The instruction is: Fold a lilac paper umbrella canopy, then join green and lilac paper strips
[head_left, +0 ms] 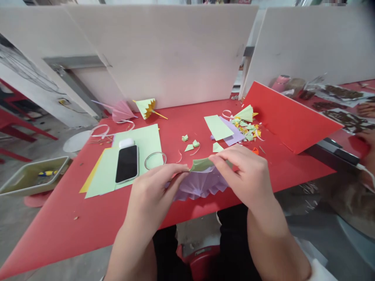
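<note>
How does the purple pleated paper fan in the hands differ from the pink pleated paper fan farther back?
The purple pleated paper fan is pinched by the left hand and right hand; the pink pleated paper fan lies untouched on the red table. The purple one carries a green paper layer on top; the pink shows none. Both are pleated paper.

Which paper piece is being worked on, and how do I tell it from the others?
Start at the red table, near edge, right of the black phone. Pinched between the left hand and right hand is a pleated lilac paper fan with a green strip along its top. The pink fan and green fan lie untouched at the far edge.
</note>
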Demonstrator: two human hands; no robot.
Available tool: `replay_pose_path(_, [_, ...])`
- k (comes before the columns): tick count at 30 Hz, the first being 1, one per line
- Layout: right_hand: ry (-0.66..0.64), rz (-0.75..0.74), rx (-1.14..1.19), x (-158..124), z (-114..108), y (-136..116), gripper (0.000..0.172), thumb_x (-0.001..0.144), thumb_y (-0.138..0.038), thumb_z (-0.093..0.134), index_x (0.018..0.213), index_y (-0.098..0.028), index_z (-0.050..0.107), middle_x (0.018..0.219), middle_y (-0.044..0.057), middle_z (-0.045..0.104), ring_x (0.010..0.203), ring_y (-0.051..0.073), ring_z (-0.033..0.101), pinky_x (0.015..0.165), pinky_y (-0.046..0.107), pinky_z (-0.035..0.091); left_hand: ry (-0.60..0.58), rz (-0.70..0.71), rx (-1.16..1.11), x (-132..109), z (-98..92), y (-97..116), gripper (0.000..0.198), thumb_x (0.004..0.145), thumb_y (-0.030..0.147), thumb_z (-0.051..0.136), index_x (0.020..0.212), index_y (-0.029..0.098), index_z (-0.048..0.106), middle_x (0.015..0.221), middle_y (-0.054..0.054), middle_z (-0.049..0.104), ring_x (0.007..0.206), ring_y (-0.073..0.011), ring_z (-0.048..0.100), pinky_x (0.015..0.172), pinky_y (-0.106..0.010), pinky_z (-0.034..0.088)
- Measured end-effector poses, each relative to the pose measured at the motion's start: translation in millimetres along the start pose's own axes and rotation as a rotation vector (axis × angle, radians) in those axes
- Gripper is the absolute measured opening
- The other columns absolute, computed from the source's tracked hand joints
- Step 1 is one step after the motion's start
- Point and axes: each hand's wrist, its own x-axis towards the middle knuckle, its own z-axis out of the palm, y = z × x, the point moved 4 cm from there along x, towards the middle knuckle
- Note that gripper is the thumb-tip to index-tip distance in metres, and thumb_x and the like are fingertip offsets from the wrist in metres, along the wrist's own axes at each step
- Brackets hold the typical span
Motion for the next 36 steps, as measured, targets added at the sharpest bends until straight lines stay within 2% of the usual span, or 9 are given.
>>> replay_pose_path(6, [-0.034, -0.030, 0.069, -1.2, -2.2, -5.3, 0.012, 0.082, -0.020, 0.059, 0.071, -0.016, 0.061, 0.065, 0.001, 0.062, 0.063, 0.011, 0.054, 0.062, 0.025, 0.044, -0.014, -0.034, 0.004, 0.0, -1.7, 1.8, 0.010, 0.083, 0.026, 0.056, 0.088, 0.022, 0.065, 0.076, 0.001, 0.070, 0.066, -0.0124, 0.064, 0.056, -0.021, 0.048])
replay_pose_path(9, [-0.100, -0.054, 0.083, -2.9, -0.4, -7.0, 0.007, 0.079, -0.023, 0.064, 0.075, -0.017, 0.062, 0.071, 0.001, 0.063, 0.068, 0.012, 0.055, 0.065, 0.026, 0.045, -0.031, -0.060, 0.000, 0.0, -1.7, 2.3, 0.011, 0.084, 0.026, 0.055, 0.087, 0.022, 0.064, 0.076, 0.001, 0.069, 0.065, -0.0116, 0.063, 0.055, -0.020, 0.047])
replay_pose_path(12, [-0.170, -0.105, 0.029, -4.3, 3.2, -8.4, 0.012, 0.076, -0.028, 0.067, 0.081, -0.017, 0.063, 0.077, 0.002, 0.065, 0.074, 0.014, 0.056, 0.070, 0.028, 0.045, -0.014, -0.074, -0.012, -0.8, -2.6, 2.8, 0.009, 0.083, 0.025, 0.057, 0.087, 0.023, 0.065, 0.076, 0.002, 0.069, 0.066, -0.0111, 0.063, 0.056, -0.019, 0.048])
replay_pose_path(15, [-0.201, -0.144, -0.051, -4.6, 6.4, -10.1, 0.010, 0.081, -0.026, 0.062, 0.078, -0.017, 0.062, 0.075, 0.002, 0.064, 0.073, 0.014, 0.056, 0.071, 0.029, 0.045, 0.014, -0.070, -0.042, -1.6, -3.6, 4.5, 0.009, 0.082, 0.024, 0.059, 0.087, 0.023, 0.066, 0.075, 0.003, 0.069, 0.065, -0.0105, 0.062, 0.057, -0.019, 0.049])
replay_pose_path(19, [-0.161, -0.148, -0.115, -3.9, 7.4, -13.1, 0.013, 0.084, -0.021, 0.057, 0.073, -0.016, 0.061, 0.069, 0.002, 0.063, 0.069, 0.013, 0.055, 0.067, 0.028, 0.044, 0.026, -0.058, -0.076, -1.8, -4.7, 7.7, 0.008, 0.082, 0.022, 0.059, 0.086, 0.023, 0.066, 0.073, 0.004, 0.069, 0.059, -0.0087, 0.061, 0.054, -0.017, 0.049])
replay_pose_path(23, [-0.098, -0.150, -0.146, -4.4, 6.8, -15.9, 0.012, 0.084, -0.020, 0.056, 0.072, -0.017, 0.060, 0.069, 0.002, 0.063, 0.068, 0.013, 0.054, 0.065, 0.027, 0.043, 0.030, -0.015, -0.065, -1.4, -6.2, 11.3, 0.005, 0.080, 0.023, 0.062, 0.084, 0.021, 0.065, 0.074, 0.003, 0.069, 0.063, -0.0095, 0.063, 0.054, -0.016, 0.049])
replay_pose_path(30, [-0.081, -0.170, -0.149, -6.1, 9.5, -19.4, 0.011, 0.082, -0.019, 0.057, 0.071, -0.017, 0.058, 0.068, 0.002, 0.061, 0.067, 0.013, 0.052, 0.065, 0.028, 0.043, 0.037, 0.044, -0.029, -0.4, -6.1, 16.6, 0.003, 0.080, 0.023, 0.063, 0.082, 0.022, 0.061, 0.072, 0.004, 0.068, 0.061, -0.0097, 0.063, 0.058, -0.019, 0.050])
replay_pose_path(36, [-0.066, -0.164, -0.096, -5.4, 6.6, -22.0, 0.010, 0.082, -0.019, 0.058, 0.072, -0.018, 0.058, 0.069, 0.002, 0.063, 0.067, 0.013, 0.054, 0.065, 0.027, 0.044, 0.105, 0.060, 0.027, -1.3, -7.5, 16.9, 0.004, 0.080, 0.023, 0.063, 0.083, 0.022, 0.060, 0.074, 0.003, 0.068, 0.065, -0.0103, 0.063, 0.060, -0.020, 0.049])
